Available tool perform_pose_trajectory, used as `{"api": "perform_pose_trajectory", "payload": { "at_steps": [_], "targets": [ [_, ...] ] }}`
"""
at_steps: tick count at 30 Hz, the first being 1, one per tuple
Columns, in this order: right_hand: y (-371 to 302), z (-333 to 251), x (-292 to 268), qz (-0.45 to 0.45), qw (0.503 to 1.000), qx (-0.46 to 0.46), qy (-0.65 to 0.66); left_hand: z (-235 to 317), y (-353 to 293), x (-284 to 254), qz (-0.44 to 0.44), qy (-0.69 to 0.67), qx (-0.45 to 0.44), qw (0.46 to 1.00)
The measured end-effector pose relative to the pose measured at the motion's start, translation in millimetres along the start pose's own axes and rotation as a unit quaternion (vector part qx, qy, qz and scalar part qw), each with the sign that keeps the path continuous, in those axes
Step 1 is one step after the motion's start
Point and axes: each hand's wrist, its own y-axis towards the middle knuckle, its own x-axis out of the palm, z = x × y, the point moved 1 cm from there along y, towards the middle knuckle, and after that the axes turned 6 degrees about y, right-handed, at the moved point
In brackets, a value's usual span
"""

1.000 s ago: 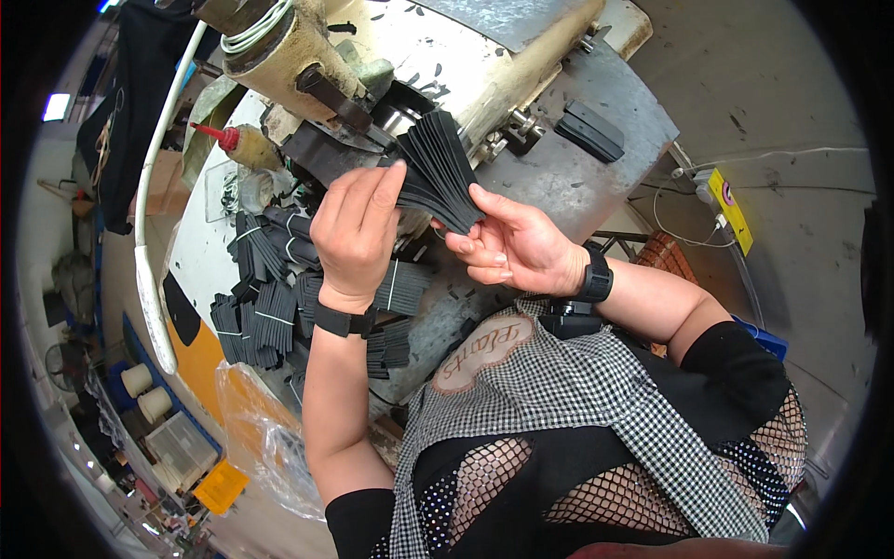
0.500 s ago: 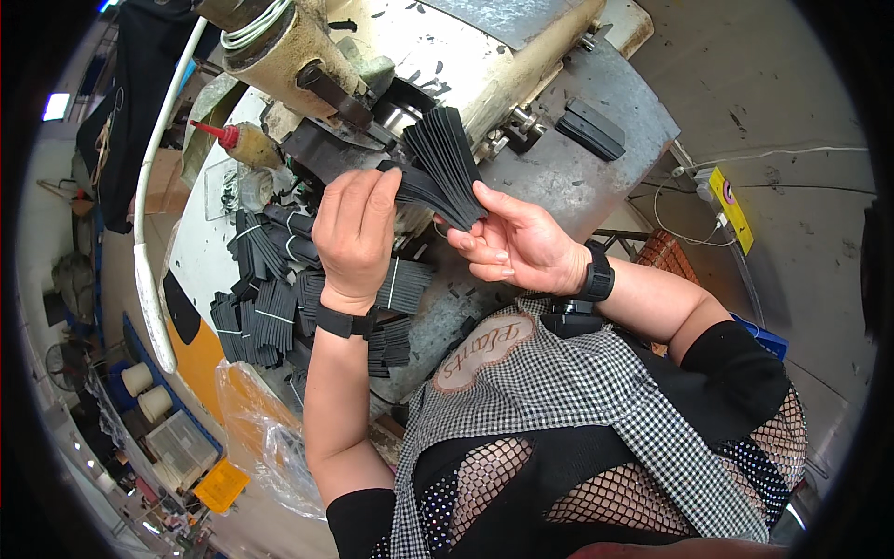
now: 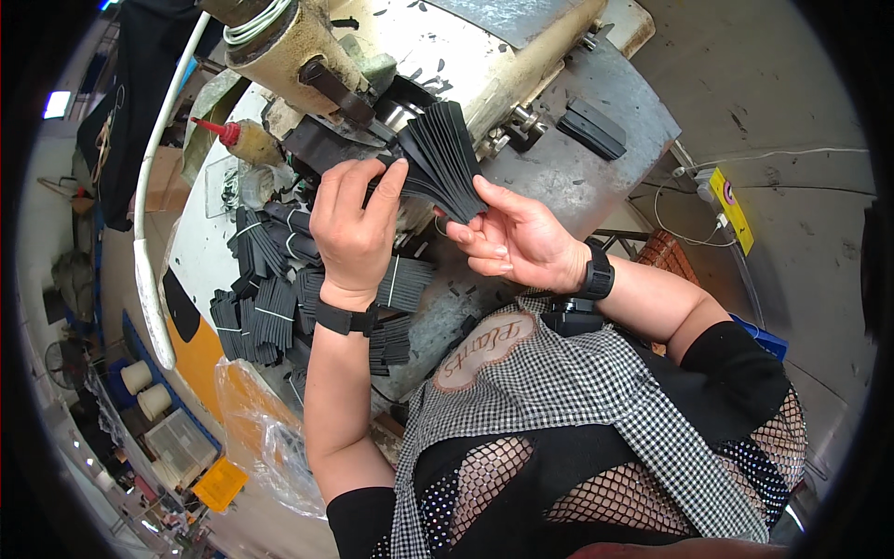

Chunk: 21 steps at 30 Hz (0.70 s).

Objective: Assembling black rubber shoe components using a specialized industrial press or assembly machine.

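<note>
- Here, a person's two bare hands are working close together over a worktop [image 3: 549, 177], both meeting at one fanned stack of black strips [image 3: 445, 154].
- The left hand [image 3: 357, 228] is bending its fingers over in a narrow grip, its back facing up; the fingertips are pressing at the left edge of the strips, and what lies under them is staying hidden.
- The right hand [image 3: 520, 240] is pinching the stack's near, gathered end, the thumb lying along the strips' right side and the other fingers curling loosely below, palm partly showing.
- The strips are spreading like a fan away from the right hand, their far ends lying just in front of a cream machine [image 3: 303, 70].
- Tied bundles of similar strips [image 3: 272, 312] are lying in a pile to the left of and beyond the left wrist.
- A red-tipped bottle [image 3: 250, 144] is resting near that pile.
- A separate black stack [image 3: 592, 130] is lying on the worktop's far right, apart from both hands.
</note>
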Motion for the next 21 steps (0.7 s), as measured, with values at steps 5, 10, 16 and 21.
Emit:
{"api": "perform_pose_trajectory", "payload": {
  "at_steps": [5,10,16,21],
  "targets": [
    [-1.3,1.4,-3.8,0.001,1.0,0.018,0.006,-0.2,-3.1,2.1,0.032,-0.029,0.009,0.999],
    [-2.3,1.6,0.2,0.024,0.999,0.007,0.02,0.1,2.2,0.2,0.011,-0.02,0.025,0.999],
    [-2.0,-0.1,-4.4,0.013,1.0,0.003,0.0,0.4,0.9,2.6,0.011,-0.013,0.02,1.0],
    [-2.8,0.2,-1.7,0.009,1.0,0.001,0.004,-2.0,1.0,4.3,0.028,-0.018,0.029,0.999]
  ]
}}
